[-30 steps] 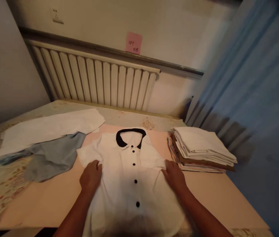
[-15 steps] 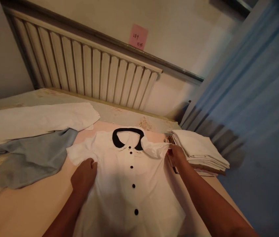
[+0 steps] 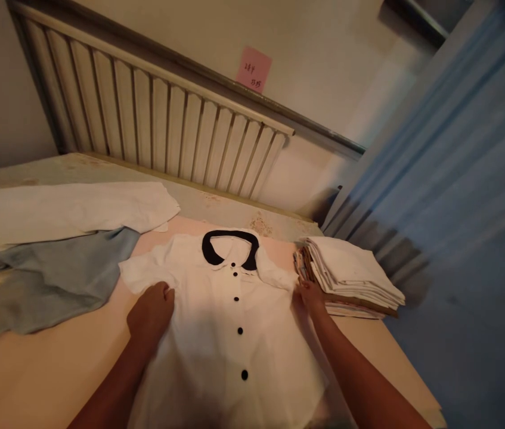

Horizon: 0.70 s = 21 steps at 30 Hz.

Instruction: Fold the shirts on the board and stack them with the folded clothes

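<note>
A white short-sleeved shirt [image 3: 207,322] lies face up and spread out, its black collar [image 3: 211,248] at the far end and a row of dark buttons down the front. My left hand [image 3: 151,307] is closed on the shirt's side just below the left-hand sleeve. At the other side, my right hand [image 3: 310,295] pinches the edge of the right-hand sleeve, close to a stack of folded clothes. The shirt's bottom hem runs out of view.
A folded clothes stack [image 3: 350,271] stands at the right, beside a blue curtain [image 3: 458,238]. On the left lie a white garment [image 3: 64,208] and a grey-blue cloth [image 3: 64,280]. Behind the peach-covered surface [image 3: 42,387] is a radiator [image 3: 158,119]; a pink note [image 3: 253,70] hangs above.
My right hand has moved down and inward with the sleeve, which now lies lower and flatter. My left hand stays at the same spot on the shirt.
</note>
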Tool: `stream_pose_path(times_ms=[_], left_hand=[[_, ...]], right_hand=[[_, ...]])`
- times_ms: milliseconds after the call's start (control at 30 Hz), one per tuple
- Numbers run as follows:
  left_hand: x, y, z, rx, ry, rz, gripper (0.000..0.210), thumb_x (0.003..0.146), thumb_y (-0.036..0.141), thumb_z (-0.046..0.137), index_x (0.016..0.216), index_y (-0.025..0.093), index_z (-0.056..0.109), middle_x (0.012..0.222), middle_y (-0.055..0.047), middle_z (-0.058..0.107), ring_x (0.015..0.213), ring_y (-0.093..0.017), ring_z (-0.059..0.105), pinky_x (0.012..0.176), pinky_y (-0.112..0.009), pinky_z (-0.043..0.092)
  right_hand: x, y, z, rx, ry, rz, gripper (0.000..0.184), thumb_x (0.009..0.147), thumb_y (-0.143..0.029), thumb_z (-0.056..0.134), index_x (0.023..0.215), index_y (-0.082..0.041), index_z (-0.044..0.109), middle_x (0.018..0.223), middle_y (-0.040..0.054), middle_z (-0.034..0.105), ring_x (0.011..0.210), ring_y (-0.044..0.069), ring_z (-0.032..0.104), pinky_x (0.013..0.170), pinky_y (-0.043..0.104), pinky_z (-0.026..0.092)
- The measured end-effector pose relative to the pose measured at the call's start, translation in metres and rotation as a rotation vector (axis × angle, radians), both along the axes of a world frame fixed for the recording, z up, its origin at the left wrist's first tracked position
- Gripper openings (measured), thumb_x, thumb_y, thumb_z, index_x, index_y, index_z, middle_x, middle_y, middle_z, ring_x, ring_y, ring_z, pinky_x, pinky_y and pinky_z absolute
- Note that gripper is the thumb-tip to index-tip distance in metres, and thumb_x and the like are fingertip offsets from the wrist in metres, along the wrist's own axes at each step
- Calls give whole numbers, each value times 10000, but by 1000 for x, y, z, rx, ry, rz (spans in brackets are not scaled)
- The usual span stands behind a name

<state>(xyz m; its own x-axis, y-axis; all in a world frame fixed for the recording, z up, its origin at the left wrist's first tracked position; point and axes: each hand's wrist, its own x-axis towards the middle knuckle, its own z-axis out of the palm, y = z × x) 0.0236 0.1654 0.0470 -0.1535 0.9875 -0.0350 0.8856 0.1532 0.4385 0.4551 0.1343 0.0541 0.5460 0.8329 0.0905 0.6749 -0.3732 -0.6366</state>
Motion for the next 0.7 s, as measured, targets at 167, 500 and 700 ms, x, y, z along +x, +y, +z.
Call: stream_pose_path(times_ms=[167,500,700], left_hand=[[1,0,0,18,3,2,342,890,418,299,805,230,573,922,-65,642,771,-219,583,541,-289,292],[1,-4,-4,63,-10,-21,316,889,381,319,876,220,590,979,-76,648,819,-219,589,567,-281,311],[0,-4,-7,68,-16,-24,317,884,381,312,814,224,579,932,-69,643,815,-220,585,549,-282,299]], right_hand=[[-14,-83,-13,-101,-77,5,223,809,-376,514,756,-195,634,738,27,677,741,184,614,683,268,427],[-27,-172,-30,-281,-158,163,224,783,-229,455,916,-233,635,898,13,713,848,169,655,741,229,441],[-11,-198,-33,-353,-183,158,161,764,-206,468,845,-231,604,827,8,704,784,174,651,710,238,439]])
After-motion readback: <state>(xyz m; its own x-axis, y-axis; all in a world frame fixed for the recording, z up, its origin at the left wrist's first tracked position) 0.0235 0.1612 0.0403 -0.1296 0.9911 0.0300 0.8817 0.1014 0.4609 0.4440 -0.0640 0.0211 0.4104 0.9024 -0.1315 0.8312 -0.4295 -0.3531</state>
